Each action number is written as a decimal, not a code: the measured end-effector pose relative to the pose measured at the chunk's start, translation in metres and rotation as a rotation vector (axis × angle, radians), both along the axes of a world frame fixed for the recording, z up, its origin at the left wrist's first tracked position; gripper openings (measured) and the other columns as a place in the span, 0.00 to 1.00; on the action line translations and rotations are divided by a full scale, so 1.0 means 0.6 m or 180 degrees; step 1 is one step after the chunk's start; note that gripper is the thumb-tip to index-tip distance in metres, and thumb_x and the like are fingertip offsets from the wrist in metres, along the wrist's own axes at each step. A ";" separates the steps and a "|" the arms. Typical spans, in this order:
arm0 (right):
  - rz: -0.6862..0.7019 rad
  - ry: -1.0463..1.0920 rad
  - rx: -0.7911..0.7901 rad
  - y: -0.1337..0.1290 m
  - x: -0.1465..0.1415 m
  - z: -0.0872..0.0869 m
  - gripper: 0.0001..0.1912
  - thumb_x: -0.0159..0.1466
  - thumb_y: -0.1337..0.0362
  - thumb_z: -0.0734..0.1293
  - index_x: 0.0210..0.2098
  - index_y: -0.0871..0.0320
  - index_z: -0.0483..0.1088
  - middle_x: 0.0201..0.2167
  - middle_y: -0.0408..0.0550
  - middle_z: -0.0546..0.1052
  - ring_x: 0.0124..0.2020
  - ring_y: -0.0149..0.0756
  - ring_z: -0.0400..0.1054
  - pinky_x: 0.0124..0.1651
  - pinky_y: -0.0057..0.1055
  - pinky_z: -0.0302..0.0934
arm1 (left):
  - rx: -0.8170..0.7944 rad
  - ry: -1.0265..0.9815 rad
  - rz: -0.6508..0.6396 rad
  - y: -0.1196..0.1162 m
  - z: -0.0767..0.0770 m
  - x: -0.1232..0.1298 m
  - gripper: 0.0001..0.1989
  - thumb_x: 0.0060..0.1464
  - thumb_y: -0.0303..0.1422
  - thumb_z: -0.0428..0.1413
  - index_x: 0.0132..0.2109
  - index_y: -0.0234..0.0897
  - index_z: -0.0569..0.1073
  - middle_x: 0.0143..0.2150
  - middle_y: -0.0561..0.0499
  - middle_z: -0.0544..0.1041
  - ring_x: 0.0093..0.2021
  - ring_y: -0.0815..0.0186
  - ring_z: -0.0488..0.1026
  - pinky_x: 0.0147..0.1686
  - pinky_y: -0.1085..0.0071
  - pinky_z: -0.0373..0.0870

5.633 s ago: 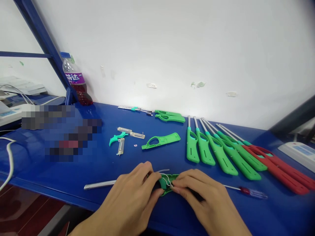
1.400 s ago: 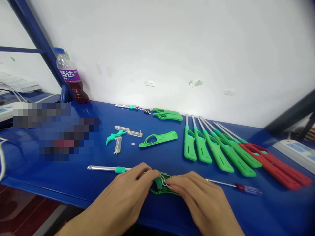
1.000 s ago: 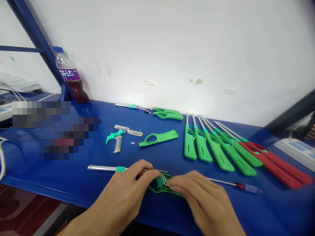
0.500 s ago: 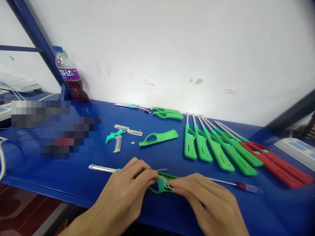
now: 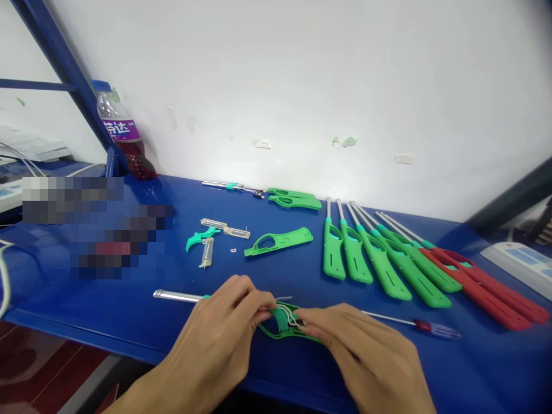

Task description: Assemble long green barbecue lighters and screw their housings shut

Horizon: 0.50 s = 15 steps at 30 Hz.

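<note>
An opened green lighter casing (image 5: pixel 297 333) lies before me on the table, its metal tube (image 5: pixel 177 295) pointing left. Inside it sit a teal trigger (image 5: pixel 282 318) and bent white wires (image 5: pixel 290 314). My left hand (image 5: pixel 215 328) is closed in a pinch at the trigger end of the lighter. From the other side, my right hand (image 5: pixel 362 345) pinches at the wires; its fingertips hide part of them. A loose green casing half (image 5: pixel 280 241) lies behind my hands, with a loose teal trigger (image 5: pixel 202 236) and clear fuel tanks (image 5: pixel 207 252) to its left.
Several green lighters (image 5: pixel 356 253) and red lighters (image 5: pixel 478 287) lie in a row at the right. A screwdriver (image 5: pixel 435 329) lies beyond my right hand. More casing halves (image 5: pixel 295 200) and a metal tube (image 5: pixel 219 184) lie by the wall. A drink bottle (image 5: pixel 125 138) leans back left.
The lighter and its tube have shifted very slightly left. My left fingertips have moved slightly up and left at the trigger; my right hand stays at the wires.
</note>
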State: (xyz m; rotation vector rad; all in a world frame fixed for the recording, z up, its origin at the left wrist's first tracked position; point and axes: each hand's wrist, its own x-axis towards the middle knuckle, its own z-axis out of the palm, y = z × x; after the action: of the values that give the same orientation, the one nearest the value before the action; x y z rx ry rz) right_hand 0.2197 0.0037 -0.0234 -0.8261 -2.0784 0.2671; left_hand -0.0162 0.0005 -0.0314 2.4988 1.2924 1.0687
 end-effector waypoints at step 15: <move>-0.0202 -0.0220 0.0279 -0.002 -0.002 -0.004 0.10 0.78 0.68 0.63 0.55 0.56 0.74 0.43 0.42 0.87 0.39 0.28 0.83 0.44 0.17 0.74 | 0.0075 0.0015 0.0044 -0.001 0.000 0.000 0.11 0.71 0.22 0.50 0.49 0.41 0.73 0.39 0.52 0.73 0.34 0.65 0.70 0.33 0.70 0.72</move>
State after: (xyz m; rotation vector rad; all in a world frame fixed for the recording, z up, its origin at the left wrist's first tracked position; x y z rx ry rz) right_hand 0.2182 0.0022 -0.0258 -0.8570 -2.1079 0.1134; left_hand -0.0164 0.0002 -0.0314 2.5145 1.3080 1.0881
